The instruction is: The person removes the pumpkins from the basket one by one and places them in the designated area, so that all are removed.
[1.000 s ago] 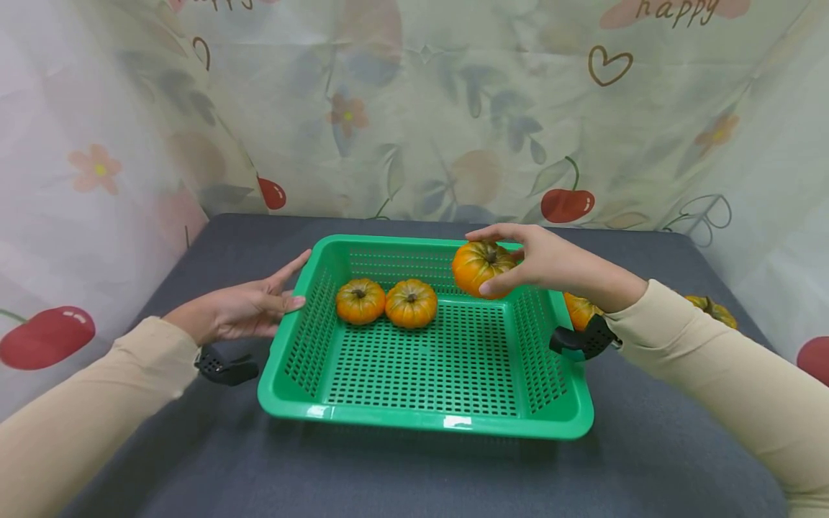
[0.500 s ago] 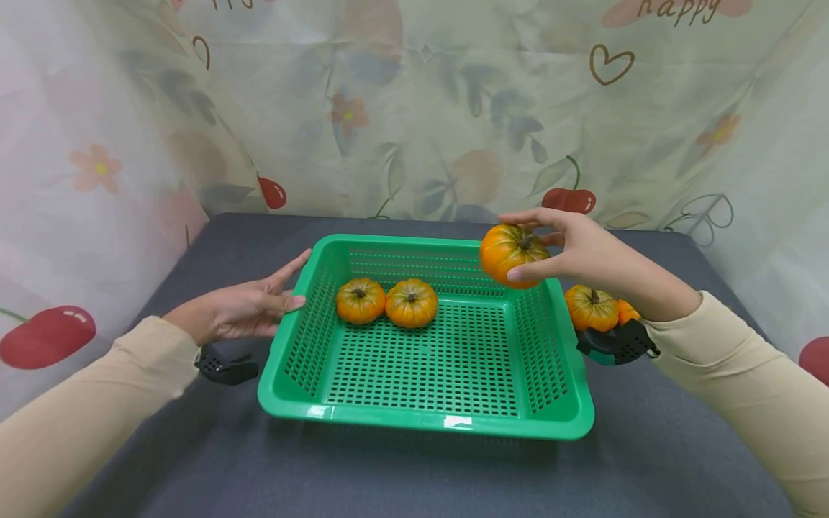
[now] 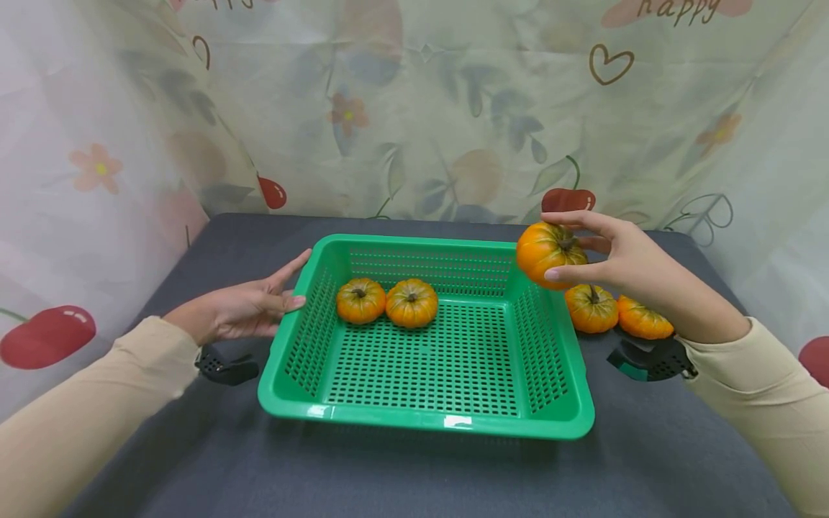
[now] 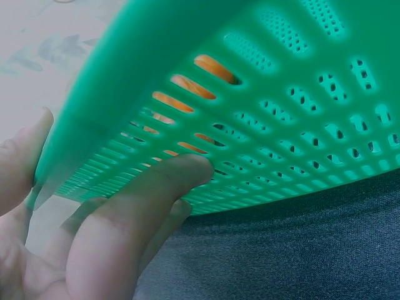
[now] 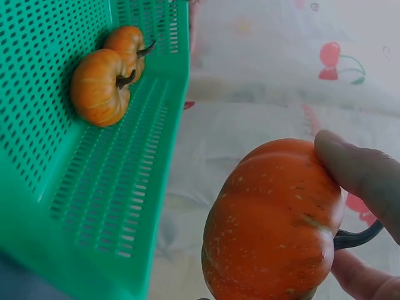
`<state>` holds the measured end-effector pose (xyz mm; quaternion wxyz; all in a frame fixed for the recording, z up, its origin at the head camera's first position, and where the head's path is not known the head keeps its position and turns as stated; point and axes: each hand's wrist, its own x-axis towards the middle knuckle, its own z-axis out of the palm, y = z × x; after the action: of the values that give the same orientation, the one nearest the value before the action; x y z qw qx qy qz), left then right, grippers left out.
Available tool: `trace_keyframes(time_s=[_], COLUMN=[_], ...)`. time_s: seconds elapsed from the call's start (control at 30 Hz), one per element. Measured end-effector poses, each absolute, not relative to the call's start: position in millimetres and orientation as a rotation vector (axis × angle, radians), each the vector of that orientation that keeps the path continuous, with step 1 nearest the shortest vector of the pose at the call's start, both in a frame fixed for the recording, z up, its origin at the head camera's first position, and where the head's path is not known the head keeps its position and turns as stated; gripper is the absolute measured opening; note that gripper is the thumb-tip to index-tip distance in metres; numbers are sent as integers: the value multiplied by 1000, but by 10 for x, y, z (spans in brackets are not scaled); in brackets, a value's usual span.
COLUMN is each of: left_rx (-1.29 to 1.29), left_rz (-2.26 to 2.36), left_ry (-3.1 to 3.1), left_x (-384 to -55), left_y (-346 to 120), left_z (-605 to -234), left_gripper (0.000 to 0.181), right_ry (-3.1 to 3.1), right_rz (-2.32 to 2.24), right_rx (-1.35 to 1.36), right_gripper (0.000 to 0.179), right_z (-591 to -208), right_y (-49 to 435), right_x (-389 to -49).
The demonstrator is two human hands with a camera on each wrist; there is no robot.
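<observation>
My right hand (image 3: 622, 248) grips a small orange pumpkin (image 3: 542, 253) between thumb and fingers, above the right back corner of a green plastic basket (image 3: 427, 424). In the right wrist view this pumpkin (image 5: 269, 219) shows its ribbed side and dark stem, with the thumb at its top. Inside the basket, toward the back left, two more pumpkins (image 3: 411, 303) sit side by side. At the basket's left side, my left hand (image 3: 242, 309) holds the rim; the left wrist view shows its fingers (image 4: 144, 206) beneath the rim against the slotted wall.
Right of the basket, on the dark grey table (image 3: 414, 475), lie two pumpkins (image 3: 591, 309), partly behind the right hand and wrist. A patterned cloth (image 3: 421, 108) hangs behind the table and along both sides. Each wrist wears a black strap device (image 3: 227, 365).
The right hand has moved right with its pumpkin, from over the basket's inside to its right back corner. More of the pumpkins on the table shows. The left hand and basket have stayed put.
</observation>
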<state>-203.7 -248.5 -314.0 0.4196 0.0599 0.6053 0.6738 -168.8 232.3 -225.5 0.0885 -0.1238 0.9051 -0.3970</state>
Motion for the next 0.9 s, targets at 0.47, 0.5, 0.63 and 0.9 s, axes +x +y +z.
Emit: trace_keyframes(time_s=[0.47,0.5,0.63,0.9], left_rx=[135,136,132,121], left_rz=[1685,1685,1688,1700], left_ry=[1508,1508,1506,1489], left_x=[-2049,-2050,-2050,-2047], left_y=[-2484,-2485,-2487,-2494], left_z=[-3145,-3144,-3144,-3149], left_gripper=[90,90,90,89], right_ry=[2788,2792,2828,2870], right_rz=[-1220,-1221,-1190,-1180], right_rx=[-208,-200,-190,-171], right_gripper=[71,71,71,70], right_z=[-2417,-2431,-2498,-2673], right_y=[2680,2705,2799,2955], right_x=[-1538,-1530,-1499,-1467])
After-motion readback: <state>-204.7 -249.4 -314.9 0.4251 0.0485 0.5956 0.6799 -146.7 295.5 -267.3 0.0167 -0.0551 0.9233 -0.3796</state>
